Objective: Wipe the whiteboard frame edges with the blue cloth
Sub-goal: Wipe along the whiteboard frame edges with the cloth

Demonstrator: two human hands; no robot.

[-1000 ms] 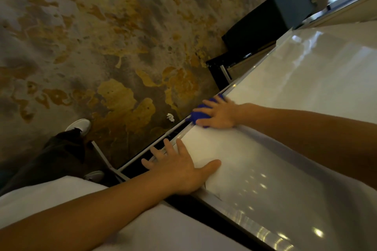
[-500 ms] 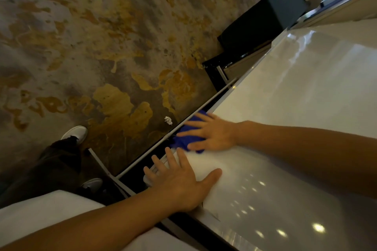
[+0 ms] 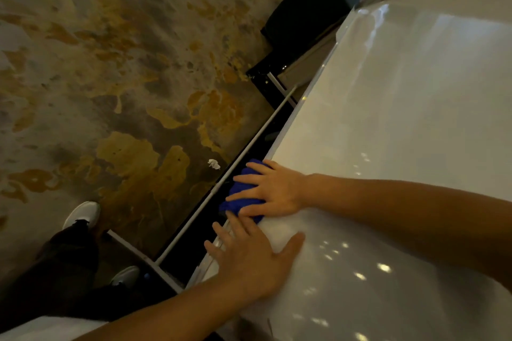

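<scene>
Two bare hands are seen on a whiteboard (image 3: 401, 119), viewed steeply from above.

Right hand (image 3: 273, 194): laid flat, palm down, fingers spread apart and pressed on top of the cloth; nothing is pinched between them.

Cloth (image 3: 243, 196): blue, bunched, held under the right fingers at the board's lower edge. It overhangs the frame edge (image 3: 279, 144) toward the dark gap between board and rail. Its lower corner is touched or just met by the left fingertips; which cannot be told.

Left hand (image 3: 253, 260): laid flat on the board just beside the right hand, fingers slightly apart, thumb stretched out to the side. Nothing is gripped.

Rail (image 3: 249, 147): a thin pale bar, run parallel to the frame edge, set apart from it by a dark gap, joined to a crossbar near the feet.

Floor (image 3: 110, 63): mottled grey and ochre. One small white scrap (image 3: 214, 164) is lying on it near the rail.

Shoes (image 3: 83, 213): two, white, worn below dark trousers, placed at lower left.

Dark box (image 3: 307, 8): placed on the floor beyond the board's far end.
</scene>
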